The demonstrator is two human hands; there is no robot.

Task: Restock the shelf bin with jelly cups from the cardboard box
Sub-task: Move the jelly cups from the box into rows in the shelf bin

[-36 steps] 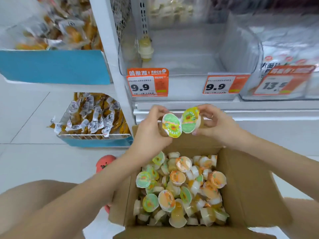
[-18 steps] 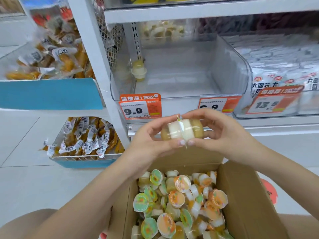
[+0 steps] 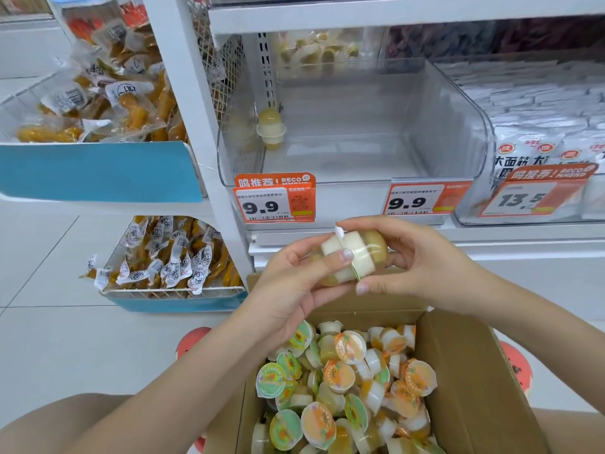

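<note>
At the centre of the frame, the left hand [image 3: 294, 283] and the right hand [image 3: 422, 267] grip two jelly cups [image 3: 350, 257] pressed lid to lid, the left thumb across the near cup and the right fingers curled round the far one. The pair is held above the far edge of the open cardboard box [image 3: 484, 381], which fills the lower right and holds a heap of loose cups [image 3: 343, 385] with green and orange lids. Above the hands, at upper centre, the clear shelf bin [image 3: 458, 126] holds two stacked cups [image 3: 271, 127] in its left corner. Orange price tags [image 3: 275, 203] reading 9.9 hang on its front.
</note>
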